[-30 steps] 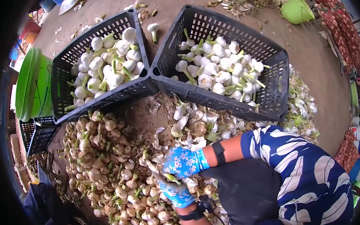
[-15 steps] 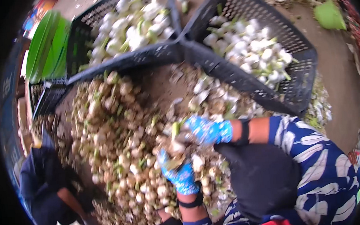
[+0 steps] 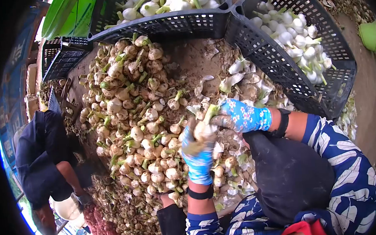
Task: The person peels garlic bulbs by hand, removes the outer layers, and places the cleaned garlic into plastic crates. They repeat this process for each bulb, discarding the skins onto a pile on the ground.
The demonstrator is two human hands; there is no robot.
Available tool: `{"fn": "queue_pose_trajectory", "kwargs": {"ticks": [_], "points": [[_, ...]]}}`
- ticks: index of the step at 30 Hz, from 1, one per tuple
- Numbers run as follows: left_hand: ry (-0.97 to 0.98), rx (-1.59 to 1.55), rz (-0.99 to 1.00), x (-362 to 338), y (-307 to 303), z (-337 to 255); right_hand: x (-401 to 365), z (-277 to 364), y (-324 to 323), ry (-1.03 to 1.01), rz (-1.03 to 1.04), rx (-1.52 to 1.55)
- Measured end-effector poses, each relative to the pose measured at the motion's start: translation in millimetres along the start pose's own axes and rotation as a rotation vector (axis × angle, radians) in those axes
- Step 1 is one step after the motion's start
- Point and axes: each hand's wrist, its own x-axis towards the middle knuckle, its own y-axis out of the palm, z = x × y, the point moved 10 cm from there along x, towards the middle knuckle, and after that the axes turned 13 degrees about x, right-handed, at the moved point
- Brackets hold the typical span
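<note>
A garlic bulb [image 3: 203, 129] with a short green stem is between my two hands, above the ground pile. My left hand [image 3: 197, 156], in a blue floral glove, closes round the bulb from below, its fingers smeared by motion. From the right, my right hand [image 3: 241, 116], gloved the same way, grips the bulb near its stem. Dirty unpeeled garlic bulbs [image 3: 156, 167] lie heaped just left of my hands. Loose garlic skins [image 3: 250, 85] are scattered beyond and beside them.
A black crate [image 3: 161, 28] of clean white garlic stands ahead; another black crate [image 3: 275, 64] holds more at the right. Green basins [image 3: 67, 15] are at upper left, a green container [image 3: 371, 37] far right. A person in dark clothes [image 3: 48, 156] bends at the left.
The view has shifted, so crates and pile appear higher and further right. The garlic bulb stays between my hands, and my left hand has come up closer round it.
</note>
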Motion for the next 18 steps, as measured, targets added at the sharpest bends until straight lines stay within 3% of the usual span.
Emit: {"fn": "queue_pose_trajectory", "kwargs": {"ticks": [1, 3, 4, 5, 7, 8, 9, 11, 12, 13, 15, 16, 17, 18], "points": [[-0.26, -0.464, 0.224, 6.5, 17.4, 9.7, -11.2, -24.6, 11.8, 0.413, 0.268, 0.06], [-0.755, -1.26, 0.365, -17.8, 55.0, 50.5, -7.9, -16.3, 7.6, 0.467, 0.208, 0.443], [-0.878, -1.088, 0.394, -26.0, 58.6, 59.8, -7.3, -17.3, 9.5, 0.644, 0.266, 0.517], [-0.595, -0.698, 0.28, -8.0, 36.3, 55.8, -8.6, -22.9, 8.2, 0.644, 0.264, 0.516], [-0.396, -0.129, -0.233, 0.5, -29.5, 40.0, -6.4, -17.2, -8.6, 0.348, 0.158, 0.18], [-0.242, 0.01, -0.346, -2.8, -49.5, 14.9, -15.4, -28.1, -4.4, 0.463, 0.172, 0.167], [-0.288, -0.104, -0.284, -10.6, -38.3, 6.0, -10.3, -4.9, 2.4, 0.215, 0.225, -0.1], [0.027, -0.082, -0.262, -16.8, -2.6, -5.2, -5.3, 2.1, 17.9, 0.441, 0.318, 0.162], [0.067, 0.261, -0.241, -15.7, -9.0, -1.6, -14.6, -4.0, 21.3, 0.448, 0.303, 0.152], [-0.221, 0.023, -0.238, -14.6, -12.6, 27.9, -10.1, -3.0, 19.4, 0.418, 0.343, 0.144], [0.032, 0.241, -0.197, -12.0, -8.3, 24.1, 11.3, 8.7, 7.1, 0.325, 0.291, -0.121], [0.064, 0.208, -0.149, -14.3, -8.2, 27.5, 18.2, -9.9, 3.1, 0.527, 0.401, -0.266], [-0.032, 0.087, -0.079, -16.6, -9.1, 17.5, 17.1, -20.7, -8.7, 0.366, 0.248, -0.411], [-0.122, -0.123, -0.079, -22.4, -15.5, 15.8, 0.5, -38.2, 4.8, 0.365, 0.346, -0.408]]}}
